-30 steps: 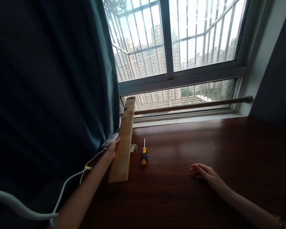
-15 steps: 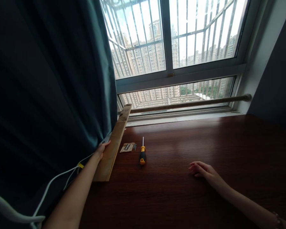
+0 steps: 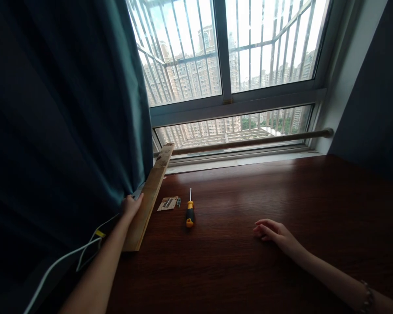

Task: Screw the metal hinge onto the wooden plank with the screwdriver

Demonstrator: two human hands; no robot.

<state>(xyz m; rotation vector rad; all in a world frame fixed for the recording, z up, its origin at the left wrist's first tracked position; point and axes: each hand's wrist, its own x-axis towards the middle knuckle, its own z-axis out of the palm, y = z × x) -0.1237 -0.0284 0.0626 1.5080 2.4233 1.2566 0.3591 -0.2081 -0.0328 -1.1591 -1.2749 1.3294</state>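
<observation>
A flat grey piece (image 3: 139, 191) lies along the left side of a long wooden board (image 3: 149, 192), and my left hand (image 3: 132, 206) is closed on it, thumb toward the board. Its exact kind and the hidden fingers cannot be made out. On the brown tabletop (image 3: 222, 261), my right hand (image 3: 275, 232) rests with loosely bent fingers and holds nothing. Between the hands lies a yellow and black screwdriver (image 3: 190, 213), its shaft toward the window. Left of it are several small dark screws (image 3: 178, 203) and a small piece of card (image 3: 167, 203) with metal pieces on it.
A dark blue curtain (image 3: 118, 131) hangs close by the board on the left. White cables (image 3: 57, 261) run below it. Beyond the table's far edge are a horizontal rail (image 3: 249, 142) and a barred window (image 3: 227, 93). A dark wall (image 3: 370, 117) stands at the right.
The view has turned slightly right, so the table things appear farther left. My left hand stays at the grey piece beside the board, and my right hand still rests on the table.
</observation>
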